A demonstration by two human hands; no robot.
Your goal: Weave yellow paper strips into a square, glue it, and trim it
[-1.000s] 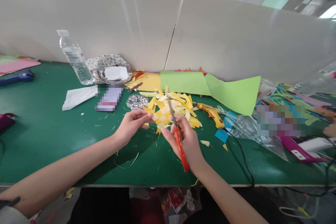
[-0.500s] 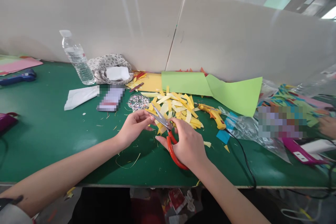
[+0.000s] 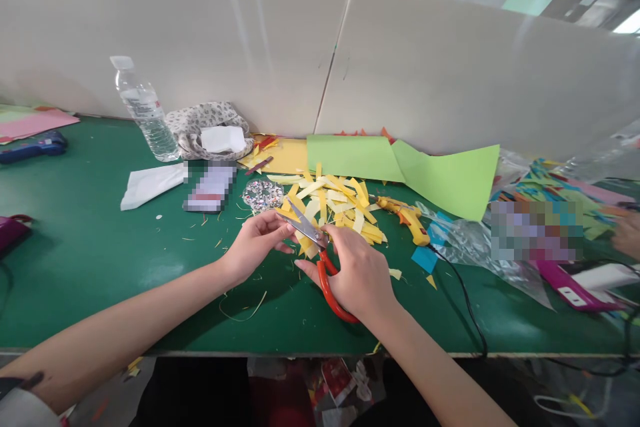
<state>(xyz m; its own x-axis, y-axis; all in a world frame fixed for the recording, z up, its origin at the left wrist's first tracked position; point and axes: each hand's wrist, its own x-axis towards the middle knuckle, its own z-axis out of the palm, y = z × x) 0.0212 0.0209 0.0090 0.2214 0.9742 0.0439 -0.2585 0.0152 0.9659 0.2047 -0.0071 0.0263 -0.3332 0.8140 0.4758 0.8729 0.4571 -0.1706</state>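
Note:
Red-handled scissors [image 3: 327, 283] are in my right hand [image 3: 363, 273], with the blades a little apart and pointing up to the left. Their lower blade reaches the fingertips of my left hand [image 3: 255, 243]. Thumb and fingers of that hand are pinched together, and what lies between them is too small and too hidden to name. Just beyond both hands, a loose heap of yellow paper strips [image 3: 343, 200] spreads over the green table [image 3: 190, 320]. To the left of the heap lies a flat round piece of colourful speckles [image 3: 263, 195].
Right of the strips rests a yellow glue gun [image 3: 407, 217] with a black cord. Green paper [image 3: 355, 157] stands behind them. A water bottle [image 3: 147, 117], a patterned cloth pouch [image 3: 187, 130] and a phone [image 3: 210, 187] sit at left. Another person's hand [image 3: 627, 233] shows at far right.

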